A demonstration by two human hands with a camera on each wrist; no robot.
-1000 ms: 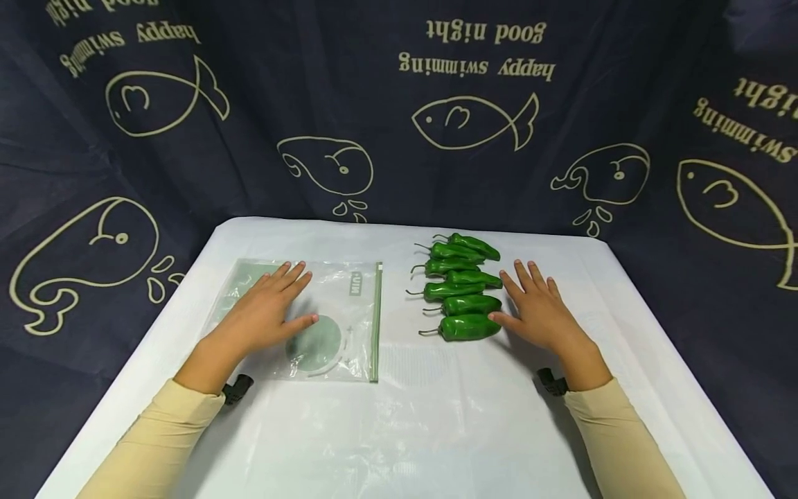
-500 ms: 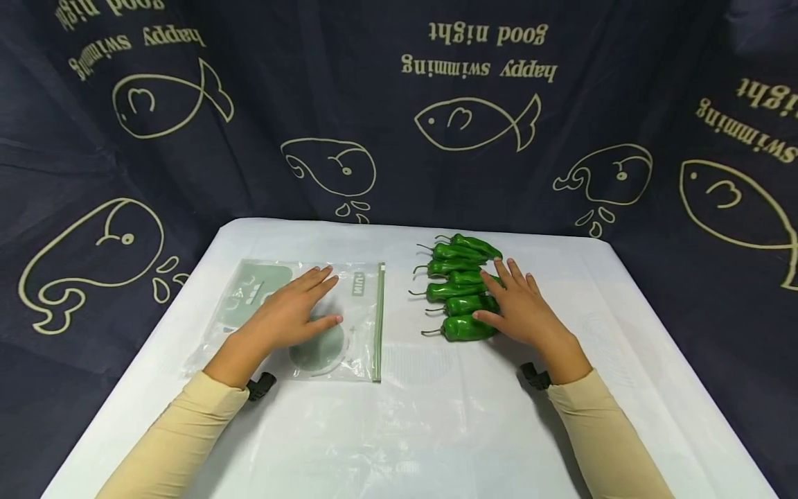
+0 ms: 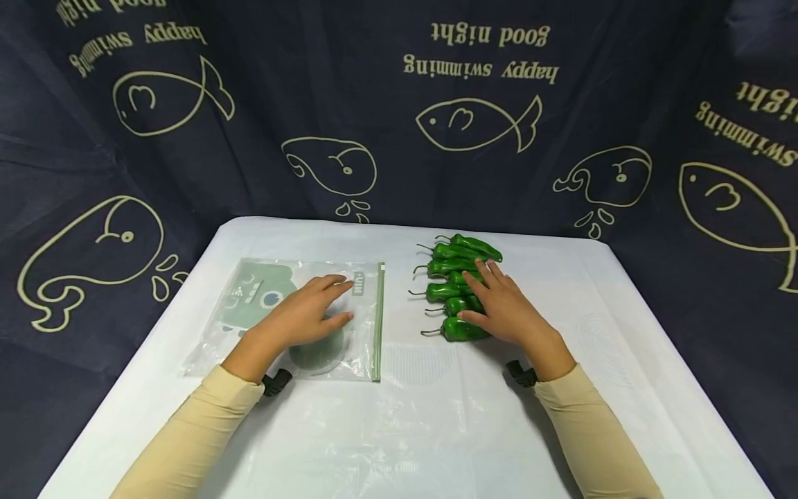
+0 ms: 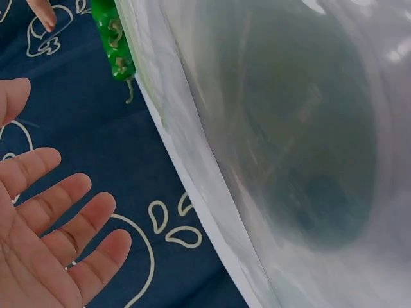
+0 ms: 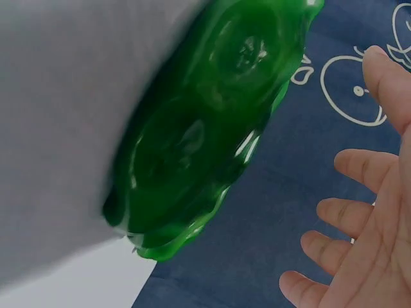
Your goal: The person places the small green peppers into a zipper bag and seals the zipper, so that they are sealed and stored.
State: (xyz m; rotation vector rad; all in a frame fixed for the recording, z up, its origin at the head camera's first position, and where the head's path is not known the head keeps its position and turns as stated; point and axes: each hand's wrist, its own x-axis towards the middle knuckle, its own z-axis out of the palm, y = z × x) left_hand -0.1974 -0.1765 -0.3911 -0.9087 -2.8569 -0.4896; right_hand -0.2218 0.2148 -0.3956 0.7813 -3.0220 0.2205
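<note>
A clear zip bag (image 3: 364, 333) with a pale green printed creature lies flat at the left of the table, its green zip edge facing right. Over its middle hovers my left hand (image 3: 305, 312), fingers spread and holding nothing; the left wrist view shows the palm apart from the bag. Several green peppers (image 3: 455, 329) lie in a column to the right, stems pointing left. Above their right ends is my right hand (image 3: 508, 308), fingers loosely extended and covering parts of some peppers. In the right wrist view a gap shows between that hand and the nearest pepper (image 5: 205, 128).
A white cloth covers the table (image 3: 399, 430). Behind and at both sides hangs a dark blue curtain (image 3: 374, 62) with fish drawings and lettering. A small black device is worn at each wrist.
Both hands have moved inward: the left one rightward over the bag, the right one leftward over the peppers. More of the bag's printed creature now shows. The bag and peppers have stayed put.
</note>
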